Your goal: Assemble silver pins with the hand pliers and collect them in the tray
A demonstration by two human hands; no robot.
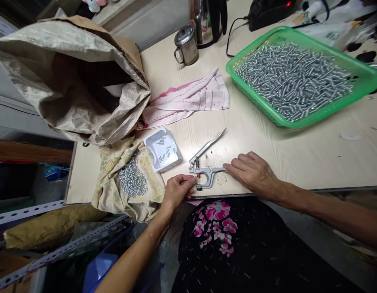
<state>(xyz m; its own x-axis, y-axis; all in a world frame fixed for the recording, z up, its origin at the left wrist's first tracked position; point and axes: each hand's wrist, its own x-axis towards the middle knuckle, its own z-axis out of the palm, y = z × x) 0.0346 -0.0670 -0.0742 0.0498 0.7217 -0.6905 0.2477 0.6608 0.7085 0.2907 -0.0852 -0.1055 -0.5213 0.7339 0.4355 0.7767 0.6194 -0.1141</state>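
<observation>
Centrally, the left hand (176, 190) pinches thumb to finger, contents indiscernible, at the head of one pair of pliers (209, 175) near the pale table's (298, 158) near edge; the right hand (251, 171), palm down, grasps the near handle. Left: one white tray (171, 163), two perforated rails (35, 209). Far right: one green basket (298, 121).

At lower centre, my left hand (178, 190) is positioned at the mouth of the pliers (210, 177); any item between the fingertips is too small to identify. My right hand (253, 173), right of centre, grips and conceals the end of the lower handle (219, 169). My left forearm (136, 252) is cut off by the bottom edge, my right forearm (328, 209) by the right edge. Upper left: shadow obscures the depths of the paper sack (84, 114). The top edge cuts off the jug (204, 22) and the toy (93, 5).
</observation>
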